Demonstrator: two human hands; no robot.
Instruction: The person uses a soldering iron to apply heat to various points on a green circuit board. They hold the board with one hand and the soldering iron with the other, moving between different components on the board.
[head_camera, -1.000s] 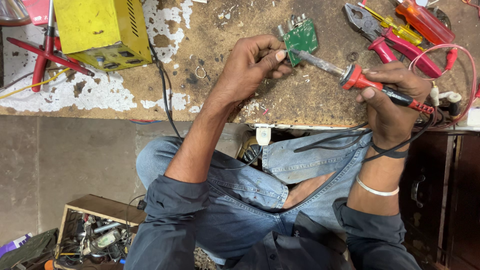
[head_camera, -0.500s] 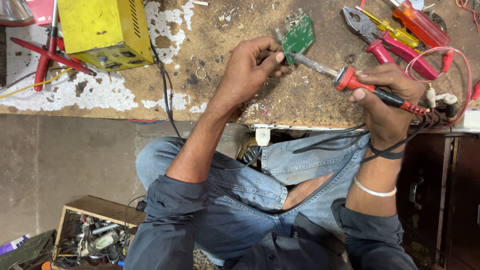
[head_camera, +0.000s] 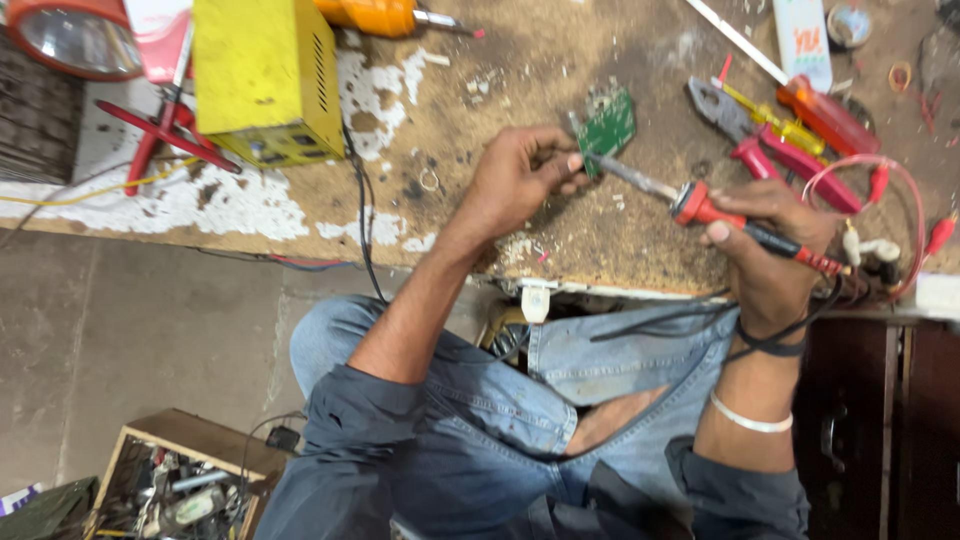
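Floor-level wooden box of scrap parts

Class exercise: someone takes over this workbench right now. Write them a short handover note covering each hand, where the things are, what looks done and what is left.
Left hand: grip closed on the edge of the green circuit board, steadying it on the bench.
Right hand: grip closed on the red-handled soldering iron, tip at the board's near edge.
Pliers and screwdrivers lie beyond the right hand.
Done: board positioned, iron at the board.
Left: cannot tell whether any joint is finished.

One head-worn camera looks steeply down, close over the workbench edge and the person's lap.
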